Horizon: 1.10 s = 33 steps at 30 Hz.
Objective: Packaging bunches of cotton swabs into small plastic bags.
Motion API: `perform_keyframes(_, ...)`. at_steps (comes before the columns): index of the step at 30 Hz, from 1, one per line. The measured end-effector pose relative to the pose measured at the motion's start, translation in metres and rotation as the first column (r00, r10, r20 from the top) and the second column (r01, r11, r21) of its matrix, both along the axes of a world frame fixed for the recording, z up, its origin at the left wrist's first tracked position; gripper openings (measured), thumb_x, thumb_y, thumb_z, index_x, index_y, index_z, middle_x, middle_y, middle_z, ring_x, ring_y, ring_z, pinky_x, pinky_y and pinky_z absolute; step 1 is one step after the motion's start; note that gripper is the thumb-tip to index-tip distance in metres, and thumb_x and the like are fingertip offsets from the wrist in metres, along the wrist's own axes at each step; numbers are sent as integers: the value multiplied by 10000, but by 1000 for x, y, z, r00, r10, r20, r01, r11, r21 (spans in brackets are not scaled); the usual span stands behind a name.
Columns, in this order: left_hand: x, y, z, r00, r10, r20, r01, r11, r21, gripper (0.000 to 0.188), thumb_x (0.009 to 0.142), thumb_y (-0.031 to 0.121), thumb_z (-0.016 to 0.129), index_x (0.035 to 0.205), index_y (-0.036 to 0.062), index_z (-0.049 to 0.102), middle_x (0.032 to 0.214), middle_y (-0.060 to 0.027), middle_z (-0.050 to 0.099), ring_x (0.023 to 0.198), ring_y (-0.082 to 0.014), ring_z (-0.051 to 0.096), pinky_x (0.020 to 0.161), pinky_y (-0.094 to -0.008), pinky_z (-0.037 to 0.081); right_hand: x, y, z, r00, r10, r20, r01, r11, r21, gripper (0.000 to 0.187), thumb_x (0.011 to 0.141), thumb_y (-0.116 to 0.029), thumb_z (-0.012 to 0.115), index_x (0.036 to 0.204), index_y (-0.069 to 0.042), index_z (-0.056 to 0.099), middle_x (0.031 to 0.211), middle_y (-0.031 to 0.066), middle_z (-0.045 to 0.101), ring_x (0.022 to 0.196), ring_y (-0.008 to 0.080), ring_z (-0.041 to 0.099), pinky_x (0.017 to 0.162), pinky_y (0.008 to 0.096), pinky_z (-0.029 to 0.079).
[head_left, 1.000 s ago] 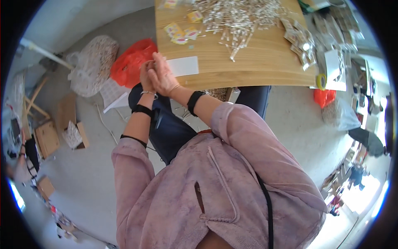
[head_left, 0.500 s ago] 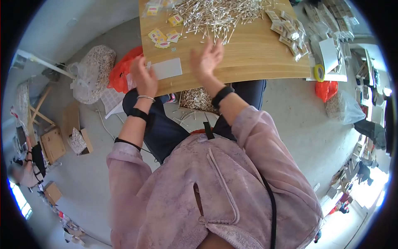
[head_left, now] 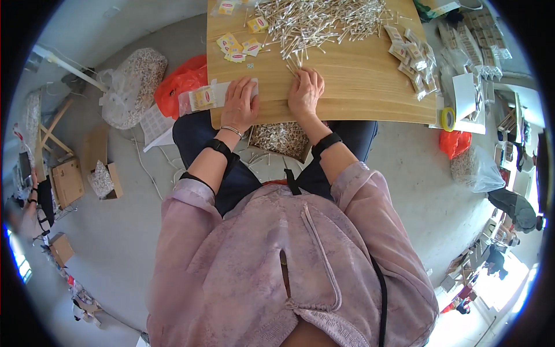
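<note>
My left hand (head_left: 239, 105) lies with its fingers stretched over the white card (head_left: 221, 92) at the table's near left. Beside it, at the table edge, is a clear packet (head_left: 203, 99) with cotton swabs and a yellow label inside. My right hand (head_left: 306, 93) is closed a little to the right, on the wooden table. A few cotton swabs (head_left: 295, 65) stick out past its fingertips. Beyond the hands spreads a big loose pile of cotton swabs (head_left: 318, 26). Several yellow and white label cards (head_left: 236, 47) lie left of the pile.
Filled packets (head_left: 413, 59) are heaped on the table's right. A yellow tape roll (head_left: 447, 118) sits past the right edge. A box of swabs (head_left: 280, 140) stands below the table edge between my knees. Red plastic (head_left: 180, 84) and a bulging clear bag (head_left: 134, 95) are at the left.
My left hand has come down onto the white card, and the filled packet shows beside it. My right hand has gone from raised and spread to closed near the table, with swabs at its fingertips.
</note>
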State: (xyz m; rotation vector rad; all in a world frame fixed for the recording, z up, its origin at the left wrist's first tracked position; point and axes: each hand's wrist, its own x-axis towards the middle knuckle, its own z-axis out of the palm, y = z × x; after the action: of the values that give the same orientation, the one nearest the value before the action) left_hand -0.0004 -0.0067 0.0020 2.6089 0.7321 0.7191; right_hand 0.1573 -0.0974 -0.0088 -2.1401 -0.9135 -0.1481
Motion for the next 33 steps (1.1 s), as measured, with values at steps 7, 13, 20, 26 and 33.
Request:
perform_keyframes(7,-3,-3,3,999,24,21,-23,999,-45,529,784,102,620,1267,56,408,1307,-160,428,1222,-350,400,1040,-441,334,-25,-11,1,986,162,32,-163,986,36,169,749,-78,584,904,-102,648,994,33,611,1072,273,491,987,443,324)
perform_keyframes(13,0,-3,3,995,49,86,-47,998,-32,575,788,122,623,1299,45,371,1329,-185,385,1226,-374,387,1024,-444,353,-26,-6,2,932,361,39,-361,932,1,215,730,-82,592,930,-130,655,1018,6,621,1061,249,501,968,427,348)
perform_keyframes(20,-2,-3,2,998,56,3,-56,998,-40,567,792,157,613,1299,57,378,1316,-175,397,1214,-371,392,1019,-447,354,2,5,8,953,300,43,-295,950,-105,323,745,-152,646,1067,-161,641,1259,58,494,1216,321,378,1015,472,288)
perform_keyframes(26,-2,-1,0,998,61,-3,-61,997,-52,548,791,161,610,1286,64,395,1283,-168,421,1181,-366,414,1002,-445,360,-2,5,10,964,240,114,-233,970,-72,341,741,-140,651,1081,-170,640,1304,96,448,1235,351,350,1024,505,269)
perform_keyframes(33,2,-4,0,997,67,41,-64,994,-83,539,801,143,592,1291,52,386,1277,-166,434,1183,-372,417,1011,-443,356,-32,5,19,906,367,209,-306,912,-272,321,759,-274,631,1076,-223,650,1368,100,389,1277,367,295,1077,546,172)
